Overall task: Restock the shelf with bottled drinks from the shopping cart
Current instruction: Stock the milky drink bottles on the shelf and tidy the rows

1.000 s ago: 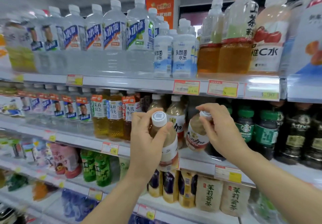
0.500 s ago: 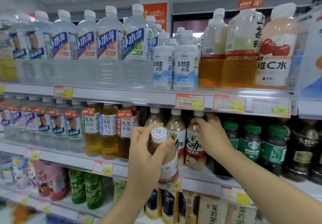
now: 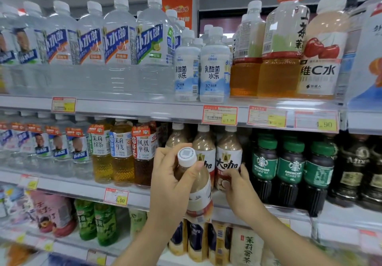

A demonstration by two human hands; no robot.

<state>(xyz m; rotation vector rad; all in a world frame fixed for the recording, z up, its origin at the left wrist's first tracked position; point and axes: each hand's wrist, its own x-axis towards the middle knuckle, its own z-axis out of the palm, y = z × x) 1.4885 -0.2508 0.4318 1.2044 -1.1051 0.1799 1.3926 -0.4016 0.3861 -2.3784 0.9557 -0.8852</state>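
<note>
My left hand (image 3: pixel 171 185) grips a milk-tea bottle (image 3: pixel 199 193) with a white cap, held upright in front of the middle shelf (image 3: pixel 132 198). My right hand (image 3: pixel 237 187) rests low on the base of a matching milk-tea bottle (image 3: pixel 228 156) that stands on that shelf, thumb and fingers around its lower label. Two more of the same bottles stand just left of it, partly hidden behind my held bottle. The shopping cart is out of view.
Green-capped coffee bottles (image 3: pixel 291 168) stand right of the milk teas, amber tea bottles (image 3: pixel 122 152) to the left. The upper shelf (image 3: pixel 144 108) carries large water bottles (image 3: pixel 122 44) and white drinks (image 3: pixel 215 69). Lower shelves hold more bottles and cartons.
My right hand set its bottle upright on the middle shelf and slid from the cap down to the base. The left hand kept holding its bottle at about the same spot.
</note>
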